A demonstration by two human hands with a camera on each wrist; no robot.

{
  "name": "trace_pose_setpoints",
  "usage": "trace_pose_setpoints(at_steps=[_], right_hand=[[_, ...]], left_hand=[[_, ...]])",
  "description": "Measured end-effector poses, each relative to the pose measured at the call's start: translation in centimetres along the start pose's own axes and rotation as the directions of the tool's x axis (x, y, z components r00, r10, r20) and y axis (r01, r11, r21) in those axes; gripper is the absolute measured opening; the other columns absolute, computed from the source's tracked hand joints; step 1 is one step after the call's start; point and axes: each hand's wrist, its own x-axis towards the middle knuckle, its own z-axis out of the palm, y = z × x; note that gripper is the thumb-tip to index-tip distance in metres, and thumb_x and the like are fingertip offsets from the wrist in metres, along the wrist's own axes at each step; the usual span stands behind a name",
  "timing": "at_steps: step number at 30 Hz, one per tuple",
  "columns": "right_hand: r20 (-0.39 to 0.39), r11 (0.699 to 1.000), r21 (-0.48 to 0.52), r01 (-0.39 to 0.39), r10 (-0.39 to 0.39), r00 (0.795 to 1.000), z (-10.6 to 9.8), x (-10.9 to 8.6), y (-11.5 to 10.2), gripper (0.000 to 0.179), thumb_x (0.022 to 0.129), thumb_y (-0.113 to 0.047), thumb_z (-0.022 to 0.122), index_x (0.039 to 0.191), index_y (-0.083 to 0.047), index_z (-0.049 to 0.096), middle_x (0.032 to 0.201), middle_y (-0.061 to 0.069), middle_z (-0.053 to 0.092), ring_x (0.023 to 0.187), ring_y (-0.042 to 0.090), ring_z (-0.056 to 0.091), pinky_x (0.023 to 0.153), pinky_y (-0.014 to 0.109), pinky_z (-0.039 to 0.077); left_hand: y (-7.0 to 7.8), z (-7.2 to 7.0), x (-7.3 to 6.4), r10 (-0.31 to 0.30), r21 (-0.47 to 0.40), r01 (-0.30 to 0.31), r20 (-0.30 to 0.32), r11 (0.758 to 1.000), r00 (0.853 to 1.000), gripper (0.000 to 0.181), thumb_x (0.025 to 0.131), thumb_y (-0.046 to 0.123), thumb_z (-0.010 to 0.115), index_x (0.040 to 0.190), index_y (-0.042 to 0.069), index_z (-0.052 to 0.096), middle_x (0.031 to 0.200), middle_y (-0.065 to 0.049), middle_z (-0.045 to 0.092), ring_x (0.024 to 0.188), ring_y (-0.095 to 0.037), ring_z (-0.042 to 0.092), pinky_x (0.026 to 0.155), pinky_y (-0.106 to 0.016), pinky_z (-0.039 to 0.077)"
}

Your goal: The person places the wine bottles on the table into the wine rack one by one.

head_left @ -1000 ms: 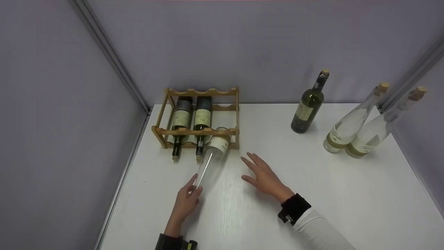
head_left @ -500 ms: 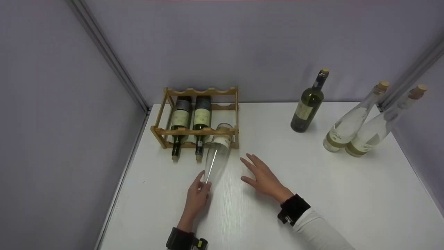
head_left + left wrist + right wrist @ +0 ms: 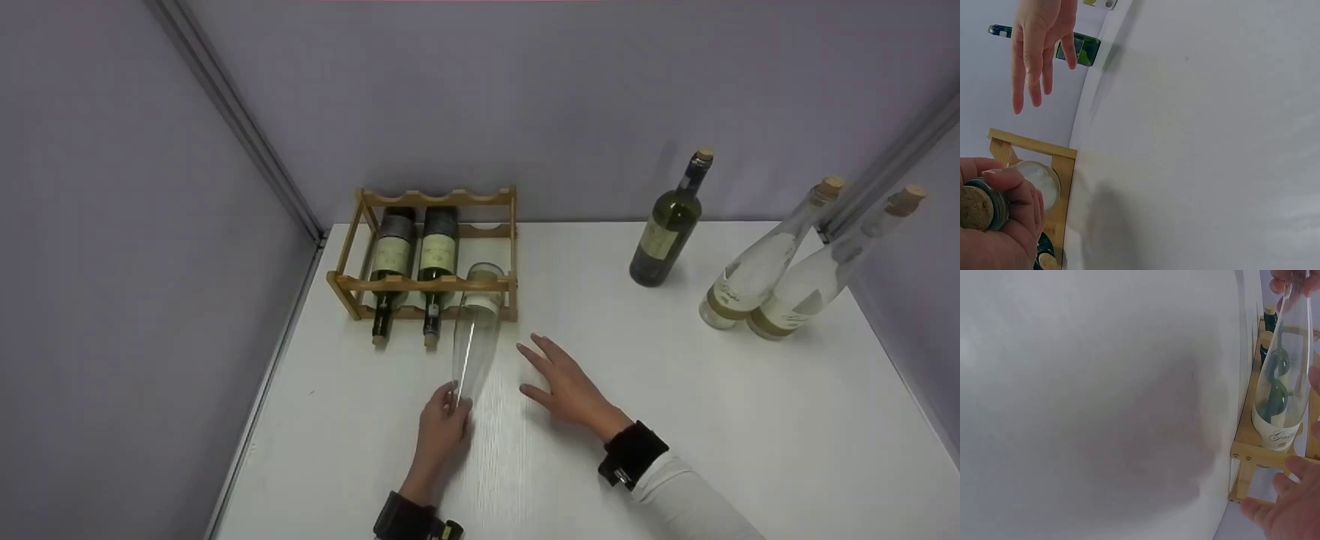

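Observation:
My left hand grips a clear glass bottle by its neck, fingers curled round it just below the cork. The bottle's base lies over the front rail of the wooden wine rack, at the rightmost slot, and its neck points toward me. Two dark green wine bottles lie in the rack to the left, corks facing forward. To the right of the clear bottle, my right hand hovers above the table with fingers spread, holding nothing.
On the right of the white table stand a dark green wine bottle and two clear corked bottles. A grey wall rises right behind the rack, and another runs along the left side.
My left hand has moved right and swung the clear bottle's neck to the right, so it lines up straighter with the rack. Its base has slid slightly further in. My right hand has barely moved.

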Motion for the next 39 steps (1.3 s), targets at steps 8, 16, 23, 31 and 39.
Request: trace_pose_setpoints(at_steps=[8,16,23,31,39], right_hand=[[-0.013,0.999,0.036,0.013,-0.013,1.000,0.3,-0.1,-0.2,0.066,0.096,-0.041,0.063,0.152,-0.017,0.038,0.158,0.014,0.027,0.144,0.033,0.024,0.111,0.051,0.027],[-0.006,1.000,0.016,0.012,-0.012,1.000,0.6,0.1,-0.2,0.067,0.096,-0.041,0.063,0.153,-0.018,0.037,0.157,0.015,0.027,0.144,0.032,0.024,0.111,0.049,0.027],[0.018,1.000,0.007,-0.008,0.008,1.000,0.7,0.1,-0.2,0.067,0.097,-0.043,0.061,0.154,-0.020,0.035,0.158,0.014,0.026,0.144,0.031,0.024,0.112,0.049,0.027],[0.021,1.000,0.012,-0.003,0.003,1.000,0.7,0.3,-0.6,0.067,0.097,-0.044,0.061,0.154,-0.019,0.035,0.158,0.015,0.026,0.144,0.031,0.023,0.112,0.049,0.027],[0.020,0.999,0.032,0.002,-0.002,1.000,0.7,0.3,-0.6,0.067,0.097,-0.045,0.060,0.154,-0.019,0.035,0.157,0.015,0.027,0.144,0.032,0.024,0.112,0.049,0.026]], left_hand=[[0.9,1.0,0.2,-0.004,0.032,0.005,-0.018,0.999,1.000,0.055,0.100,0.027,0.055,0.145,-0.002,0.041,0.118,-0.022,0.061,0.099,-0.028,0.059,0.082,-0.042,0.049],[2.0,2.5,1.5,-0.004,0.029,0.005,-0.043,1.000,0.999,0.054,0.102,0.024,0.052,0.145,-0.005,0.039,0.111,-0.020,0.062,0.094,-0.025,0.057,0.081,-0.042,0.049],[2.3,2.8,2.9,0.079,-0.020,-0.080,-0.043,0.997,0.996,0.055,0.102,0.025,0.051,0.144,-0.009,0.038,0.126,-0.030,0.055,0.118,-0.036,0.053,0.097,-0.052,0.043],[2.8,3.5,5.1,0.081,-0.036,-0.082,-0.032,0.996,0.996,0.056,0.103,0.025,0.050,0.145,-0.009,0.036,0.097,-0.018,0.062,0.077,-0.020,0.058,0.072,-0.037,0.049],[3.2,3.8,7.1,0.057,-0.081,-0.060,-0.043,0.995,0.997,0.057,0.104,0.027,0.048,0.148,-0.005,0.033,0.096,-0.021,0.060,0.073,-0.021,0.058,0.067,-0.036,0.049]])
